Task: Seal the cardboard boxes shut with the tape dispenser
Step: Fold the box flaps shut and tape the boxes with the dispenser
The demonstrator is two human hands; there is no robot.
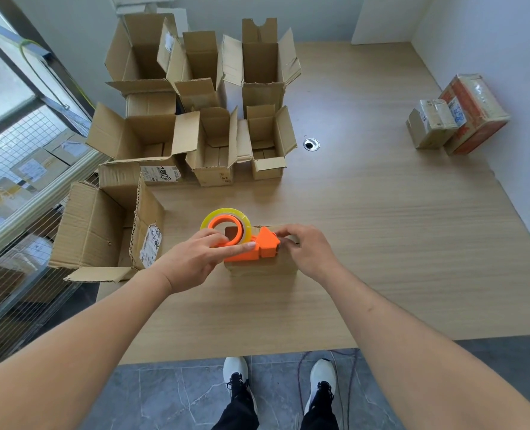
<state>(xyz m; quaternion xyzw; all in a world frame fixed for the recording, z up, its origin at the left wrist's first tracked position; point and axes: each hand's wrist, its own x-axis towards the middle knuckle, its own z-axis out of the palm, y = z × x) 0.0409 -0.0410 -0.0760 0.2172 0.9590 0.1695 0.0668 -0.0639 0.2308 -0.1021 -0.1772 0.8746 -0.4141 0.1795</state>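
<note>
A: Where's the dispenser (245, 243) now?

B: On top of a small closed box (262, 266) near the front middle of the counter (381, 243). The left hand (195, 259) lies over its orange body beside the roll (226, 229), fingers spread and pressing rather than clenched. The right hand (307, 248) pinches at the nose end; whether it has the tape tail, I cannot tell.

A: How will it handle?

B: I'd guess stiff plastic, light, easy to steer. Grip the body, away from the cutter. The tape is thin and clingy. The box looks light, so it may slide unless held down.

A: And the rest?

B: Open boxes (195, 119) crowd the left; two taped ones (456, 116) sit far right.
</note>
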